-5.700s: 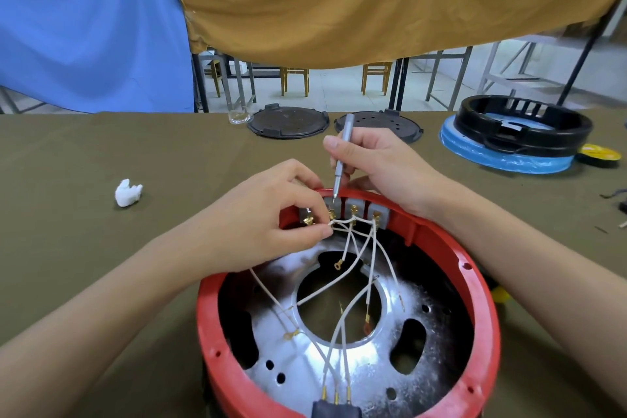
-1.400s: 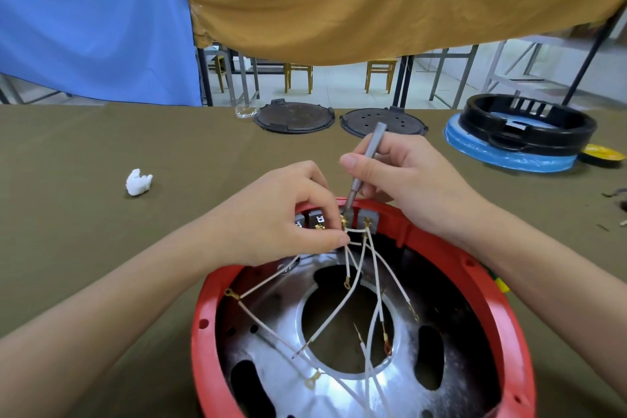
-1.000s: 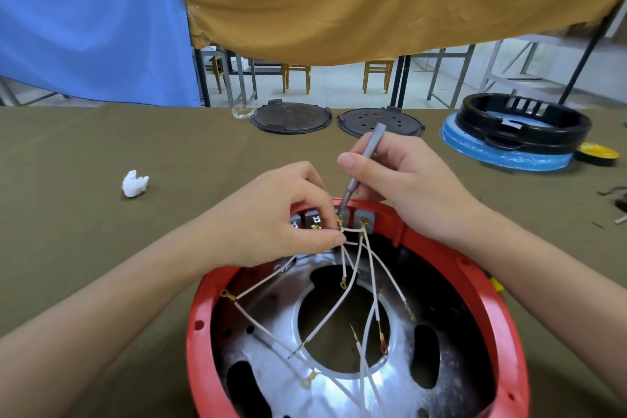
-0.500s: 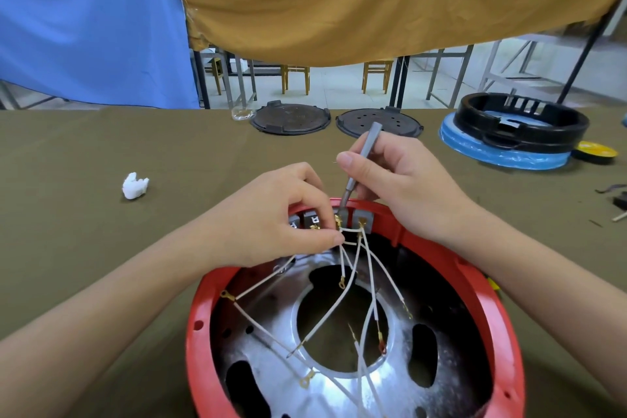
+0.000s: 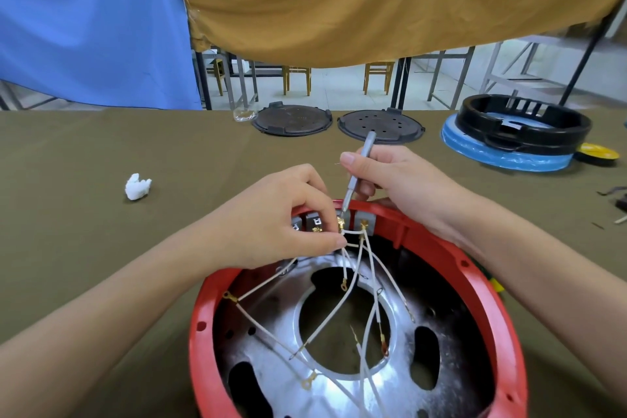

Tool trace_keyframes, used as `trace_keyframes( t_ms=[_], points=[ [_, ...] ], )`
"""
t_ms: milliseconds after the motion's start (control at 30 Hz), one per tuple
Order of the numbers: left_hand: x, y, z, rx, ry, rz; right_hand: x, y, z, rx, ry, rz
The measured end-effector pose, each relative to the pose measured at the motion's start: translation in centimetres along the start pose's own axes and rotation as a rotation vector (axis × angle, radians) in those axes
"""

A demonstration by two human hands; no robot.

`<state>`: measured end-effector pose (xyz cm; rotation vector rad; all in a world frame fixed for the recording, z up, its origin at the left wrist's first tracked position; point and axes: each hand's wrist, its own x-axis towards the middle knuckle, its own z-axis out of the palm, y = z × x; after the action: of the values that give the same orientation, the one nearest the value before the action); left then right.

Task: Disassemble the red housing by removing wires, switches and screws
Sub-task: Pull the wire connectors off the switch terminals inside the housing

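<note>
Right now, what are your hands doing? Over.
Right hand holds screwdriver, tip on a terminal screw. Left hand pinches white wires at the switches. Red housing still wired. Nothing blocking.

A crumpled white wad (image 5: 137, 187) lies toward the tabletop's left side. Two dark round lids (image 5: 292, 119) (image 5: 380, 124) sit side by side at the far edge. A black ring (image 5: 522, 125) rests on a blue disc (image 5: 502, 155) near the far right corner.

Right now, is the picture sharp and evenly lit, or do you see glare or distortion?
Head view: light is soft and even, with faint shadows; mild glare on the metal plate inside the red housing; the wide angle bends the table edge; the screwdriver and white wires are sharp, frame corners softer.
</note>
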<state>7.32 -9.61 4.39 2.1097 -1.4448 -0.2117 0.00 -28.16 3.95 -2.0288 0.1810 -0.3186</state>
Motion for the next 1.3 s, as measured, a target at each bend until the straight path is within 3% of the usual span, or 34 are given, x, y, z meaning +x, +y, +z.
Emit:
trace_keyframes(
  t_ms=[200,567,700,933,1067,1200,1300],
  points=[
    [0.0,-0.1,0.0,-0.006,0.0,0.002,-0.8,0.2,0.0,-0.005,0.055,-0.232],
    [0.2,-0.3,0.1,-0.035,0.012,0.019,-1.7,-0.5,0.5,-0.318,0.069,-0.508],
    [0.2,-0.3,0.1,-0.029,0.015,0.015,-1.2,-0.6,0.6,-0.291,0.038,-0.45],
    [0.0,-0.2,0.0,0.001,-0.013,0.0,0.0,-0.1,0.1,0.078,-0.05,-0.111],
    [0.1,-0.3,0.0,-0.003,-0.007,-0.003,-0.3,0.2,0.2,-0.03,-0.177,-0.116],
    [0.1,-0.5,0.0,-0.004,-0.011,-0.003,-0.3,0.7,-0.1,0.096,-0.006,-0.147],
    [0.2,-0.5,0.0,-0.002,-0.011,-0.002,-0.4,0.8,-0.1,0.085,-0.006,-0.199]
  ],
)
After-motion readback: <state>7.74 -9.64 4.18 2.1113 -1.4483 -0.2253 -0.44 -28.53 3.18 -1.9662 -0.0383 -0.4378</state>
